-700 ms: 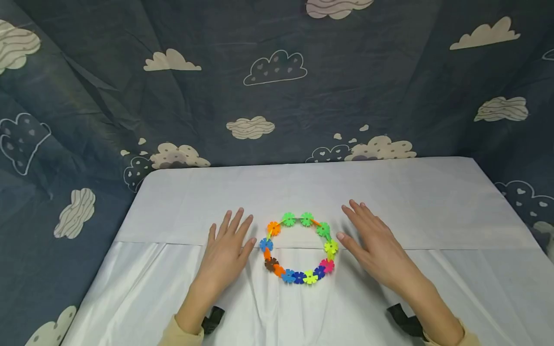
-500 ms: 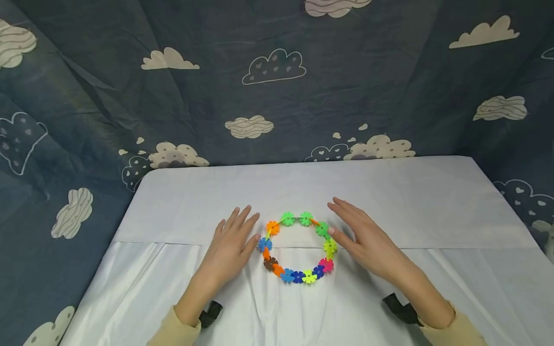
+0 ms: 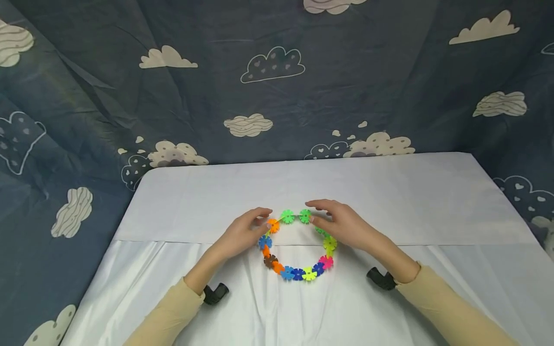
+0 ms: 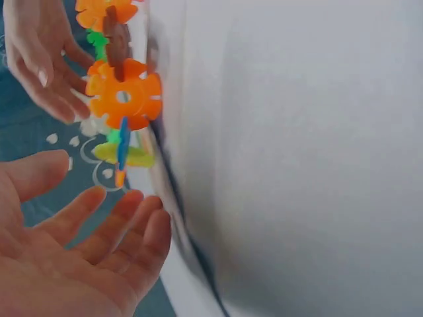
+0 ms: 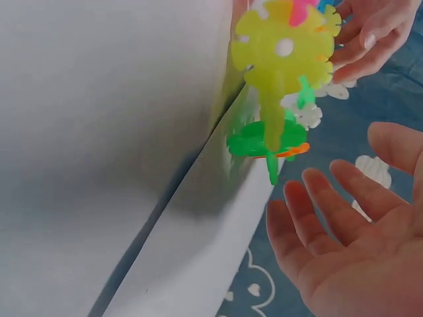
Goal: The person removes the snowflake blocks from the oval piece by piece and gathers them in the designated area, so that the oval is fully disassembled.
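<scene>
1. Beige sleeves (image 3: pixel 446 300) angle in from the near side; left hand (image 3: pixel 243 234) and right hand (image 3: pixel 344 225) face each other, fingers loosely bent, grasping nothing.
2. Disc ring (image 3: pixel 297 274) lies on white cloth (image 3: pixel 389 192) between the hands; fingertips just beside its far left and far right parts. Contact: cannot tell.
3. Ring: notched, flower-like discs; greens far, orange and brown left, blues near, yellow and pink right.
</scene>
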Available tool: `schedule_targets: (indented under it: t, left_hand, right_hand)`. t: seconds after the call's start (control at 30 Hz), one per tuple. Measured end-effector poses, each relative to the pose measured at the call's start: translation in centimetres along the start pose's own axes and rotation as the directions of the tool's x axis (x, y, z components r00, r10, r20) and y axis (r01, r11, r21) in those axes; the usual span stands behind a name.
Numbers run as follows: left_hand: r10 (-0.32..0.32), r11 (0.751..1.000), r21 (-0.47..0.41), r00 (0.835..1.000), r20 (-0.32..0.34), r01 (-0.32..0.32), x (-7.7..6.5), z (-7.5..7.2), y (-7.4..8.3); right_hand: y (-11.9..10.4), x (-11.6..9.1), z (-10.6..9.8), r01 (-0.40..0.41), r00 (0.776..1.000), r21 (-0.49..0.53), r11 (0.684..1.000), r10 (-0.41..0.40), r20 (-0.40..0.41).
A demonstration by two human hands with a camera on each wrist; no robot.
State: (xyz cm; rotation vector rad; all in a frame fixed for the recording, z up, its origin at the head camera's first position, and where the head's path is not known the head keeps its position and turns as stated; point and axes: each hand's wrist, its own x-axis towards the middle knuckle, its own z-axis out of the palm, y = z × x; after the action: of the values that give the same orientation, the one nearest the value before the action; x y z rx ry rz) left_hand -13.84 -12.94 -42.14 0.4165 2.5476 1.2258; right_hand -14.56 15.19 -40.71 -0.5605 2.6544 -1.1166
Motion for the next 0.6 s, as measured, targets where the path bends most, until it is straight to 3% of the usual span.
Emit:
schedule_targets:
  t: [0.37,0.6]
  left_hand:
    - [-0.051,0.996,-0.063,0.996,0.074,0.055,3.4,0.9,0.3]
    - [-0.042,0.998,0.049,0.998,0.037,0.040,4.7,1.8,0.9]
  right_hand:
    - [1.1,3.4,0.9,-0.014,0.994,0.094,0.995,0.003,0.107]
    - [1.2,4.5,1.3,-0.003,0.994,0.095,0.995,-0.007,0.111]
